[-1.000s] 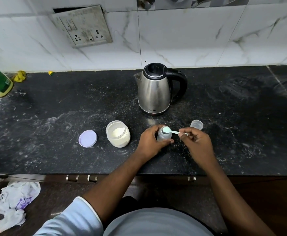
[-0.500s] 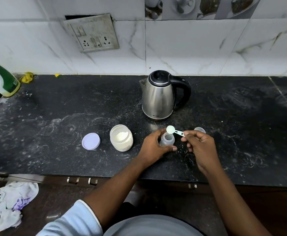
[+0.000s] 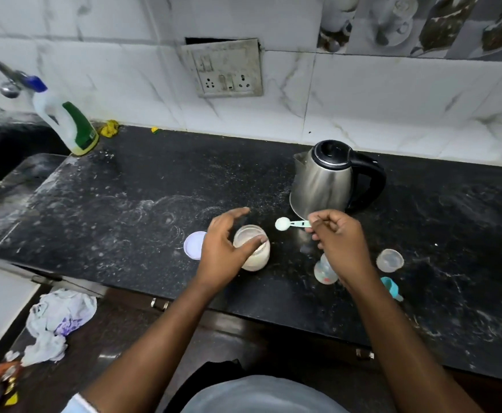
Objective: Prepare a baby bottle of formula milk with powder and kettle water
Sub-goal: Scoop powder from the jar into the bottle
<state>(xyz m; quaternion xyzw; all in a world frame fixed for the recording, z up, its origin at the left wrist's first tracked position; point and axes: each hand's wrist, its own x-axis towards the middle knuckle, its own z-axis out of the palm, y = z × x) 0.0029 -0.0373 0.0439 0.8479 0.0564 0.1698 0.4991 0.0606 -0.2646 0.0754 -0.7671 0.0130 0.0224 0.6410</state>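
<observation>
Mint-green scoop, pinched in the right hand, hovers beside the powder jar; the left hand spreads loosely round it, perhaps touching. Its wrist could topple the bottle beneath.

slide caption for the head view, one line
Left hand at the open powder jar, right hand pinching the scoop in front of the kettle.

The counter is black, flecked and smeared with white. The kettle is brushed steel with black lid and handle. The scoop is pale mint, the round lid pale lilac, the powder cream. At the counter's back left corner, a white bottle has a green label and blue cap.
</observation>
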